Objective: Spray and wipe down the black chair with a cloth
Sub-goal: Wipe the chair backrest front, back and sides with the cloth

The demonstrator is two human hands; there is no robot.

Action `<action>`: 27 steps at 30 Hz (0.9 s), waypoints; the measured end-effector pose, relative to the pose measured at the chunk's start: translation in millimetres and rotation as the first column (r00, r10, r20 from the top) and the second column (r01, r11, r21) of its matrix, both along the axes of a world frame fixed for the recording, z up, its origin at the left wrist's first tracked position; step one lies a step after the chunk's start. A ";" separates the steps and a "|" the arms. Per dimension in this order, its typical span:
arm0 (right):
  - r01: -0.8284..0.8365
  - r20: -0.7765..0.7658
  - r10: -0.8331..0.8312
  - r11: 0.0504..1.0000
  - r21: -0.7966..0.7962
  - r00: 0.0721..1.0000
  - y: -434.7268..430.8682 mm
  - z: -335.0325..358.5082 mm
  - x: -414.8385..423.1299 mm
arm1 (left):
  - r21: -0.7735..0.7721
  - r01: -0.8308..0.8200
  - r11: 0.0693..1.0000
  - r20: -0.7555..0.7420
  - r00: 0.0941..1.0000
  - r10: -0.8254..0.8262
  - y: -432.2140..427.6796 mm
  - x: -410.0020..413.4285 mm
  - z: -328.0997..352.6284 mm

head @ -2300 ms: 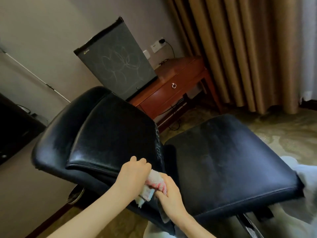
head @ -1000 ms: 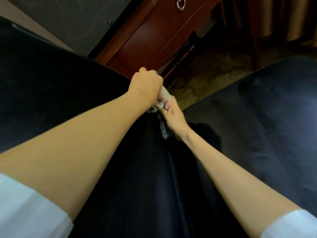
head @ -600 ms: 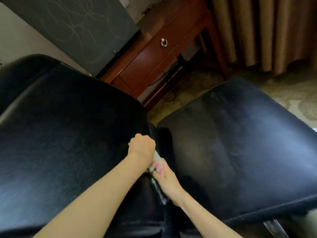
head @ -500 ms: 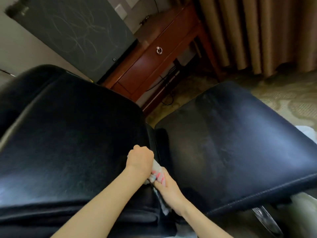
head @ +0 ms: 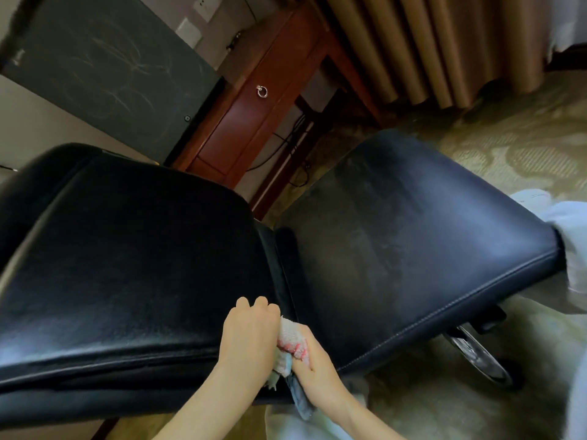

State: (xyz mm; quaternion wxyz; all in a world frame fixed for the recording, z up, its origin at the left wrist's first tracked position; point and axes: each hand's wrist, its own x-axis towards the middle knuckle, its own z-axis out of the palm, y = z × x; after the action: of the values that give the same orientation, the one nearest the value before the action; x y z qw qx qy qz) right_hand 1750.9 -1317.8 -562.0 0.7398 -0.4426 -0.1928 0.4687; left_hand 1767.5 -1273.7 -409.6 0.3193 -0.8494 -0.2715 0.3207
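black chair (head: 397,255): fills the middle of the view, with the padded backrest (head: 127,265) on the left, the seat (head: 428,217) on the right and a narrow crease between them.
cloth (head: 290,336): white with pink marks, bunched at the near end of the crease between the two hands; a greyish end hangs below the chair's edge.
left hand (head: 251,331): clenched, knuckles up, fingers curled over the cloth's upper part, resting against the backrest's edge.
right hand (head: 314,360): just beside the left, fingers closed on the cloth's lower part, at the seat's near corner.
chair base (head: 479,357): a chrome leg shows under the seat, on the right.
wooden desk (head: 241,122): reddish, behind the chair, with a ring pull (head: 262,91) on its drawer and cables (head: 286,144) beneath.
dark cabinet (head: 111,74): on the left next to the desk, with faint line marks on its face.
curtains (head: 428,42): tan, pleated, top right.
carpet (head: 524,154): pale, patterned.
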 end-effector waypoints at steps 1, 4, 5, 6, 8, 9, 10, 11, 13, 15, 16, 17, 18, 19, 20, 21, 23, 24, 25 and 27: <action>0.013 -0.008 -0.013 1.000 -0.004 1.000 5.7 -2.6 1.2 | 0.009 -0.004 1.000 -0.024 1.000 0.004 5.1 5.1 -3.5; 0.048 0.015 -0.048 0.998 -0.045 0.999 32.0 -10.8 7.4 | 0.045 -0.039 0.998 -0.077 0.996 0.042 31.9 21.8 -24.7; 0.077 0.078 -0.071 0.995 -0.068 0.994 45.4 -14.5 10.5 | 0.074 -0.051 0.996 -0.095 0.994 0.058 43.8 28.8 -32.7; 0.099 0.137 -0.086 0.991 -0.091 0.987 61.1 -17.2 14.7 | 0.109 -0.060 0.992 -0.115 0.991 0.073 56.7 37.6 -39.9; 0.124 0.207 -0.094 0.982 -0.141 0.974 99.9 -20.2 26.5 | 0.198 -0.033 0.980 -0.169 0.983 0.067 87.3 59.8 -50.3; 0.136 0.214 -0.103 0.980 -0.147 0.971 121.2 -22.0 35.3 | 0.233 -0.009 0.972 -0.193 0.980 0.055 104.8 73.7 -53.8; 0.154 0.209 -0.122 0.977 -0.146 0.970 143.2 -25.7 44.6 | 0.257 0.018 0.966 -0.204 0.978 0.037 124.2 87.7 -57.3; 0.168 0.226 -0.133 0.975 -0.144 0.965 164.6 -31.9 55.4 | 0.275 0.041 0.961 -0.205 0.979 0.017 145.3 100.4 -61.3; 0.153 0.149 -0.125 0.969 -0.193 0.981 211.1 -35.6 84.5 | 0.301 0.094 0.949 -0.184 0.982 -0.039 186.8 123.9 -67.4; 0.157 -0.081 -0.172 0.974 -0.166 0.982 255.9 -44.2 111.6 | 0.301 0.149 0.942 -0.147 0.983 -0.108 227.4 146.1 -76.4; 0.168 -0.102 -0.183 0.976 -0.138 0.978 278.8 -50.7 125.9 | 0.287 0.171 0.943 -0.121 0.982 -0.141 245.0 158.4 -79.8; 0.181 -0.095 -0.193 0.976 -0.123 0.977 297.8 -55.3 139.9 | 0.270 0.195 0.943 -0.099 0.980 -0.174 260.8 170.4 -82.9; 0.191 -0.091 -0.201 0.976 -0.108 0.975 315.4 -60.6 152.3 | 0.258 0.218 0.941 -0.085 0.976 -0.203 273.7 182.1 -85.4; 0.186 -0.148 -0.195 0.980 -0.073 0.970 329.1 -65.5 163.1 | 0.251 0.241 0.938 -0.084 0.970 -0.227 284.1 192.0 -88.1; 0.201 -0.212 -0.205 0.979 -0.038 0.955 338.8 -69.9 171.8 | 0.247 0.261 0.933 -0.094 0.965 -0.244 291.1 198.9 -90.9; 0.236 -0.151 -0.244 0.969 -0.069 0.958 346.3 -75.7 177.4 | 0.249 0.276 0.928 -0.112 0.960 -0.256 296.0 202.6 -94.3; 0.253 -0.012 -0.256 0.962 -0.105 0.967 349.5 -80.1 180.5 | 0.266 0.284 0.921 -0.158 0.956 -0.249 299.5 204.4 -100.1; 0.227 0.030 -0.226 0.969 -0.095 0.974 347.1 -81.0 178.5 | 0.270 0.277 0.922 -0.174 0.956 -0.237 298.3 203.6 -100.7; 0.216 0.108 -0.205 0.971 -0.101 0.973 342.4 -82.5 174.4 | 0.265 0.260 0.928 -0.181 0.959 -0.217 295.2 202.5 -99.8; 0.166 0.206 -0.145 0.982 -0.091 0.968 323.8 -82.5 158.5 | 0.230 0.203 0.952 -0.189 0.969 -0.161 283.3 196.7 -94.8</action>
State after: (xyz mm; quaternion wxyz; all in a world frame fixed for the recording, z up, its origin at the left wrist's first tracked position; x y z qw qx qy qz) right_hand 1909.4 -994.0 -644.5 0.7266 -0.5399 -0.2049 0.3724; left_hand 1964.2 -990.4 -504.5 0.4730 -0.7941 -0.2018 0.3240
